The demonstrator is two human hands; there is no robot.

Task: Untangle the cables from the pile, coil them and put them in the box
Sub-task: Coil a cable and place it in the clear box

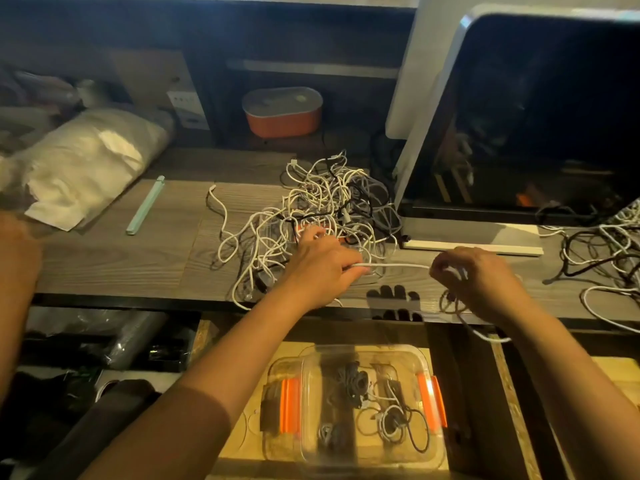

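Fingers [350, 269] of the left hand [322, 261] are curled round a white cable [394, 265], gripping it at the near edge of the cable pile [325, 206]. Fingers [440, 271] of the right hand [481, 282] pinch the same cable further along, so a short run is stretched level between the two hands just above the counter [121, 261]. Loose loops [453, 303] hang under the right hand, blurred, and a white end trails past the counter's front edge.

Pile: white, grey and black leads, knotted together, lying on the counter just left of a dark monitor [536, 116]. A second heap of cables [606, 247] lies on the counter at the far right.

Clear plastic box [363, 347] with orange clips: lidless, on a pale wooden surface below the counter, between the forearms. Inside it, several coiled cables [356, 382], dark and white.

Also on the counter, left: a filled plastic bag [86, 157] and a pale green strip [145, 206]. Behind the pile, an orange container [282, 112] with a grey lid.
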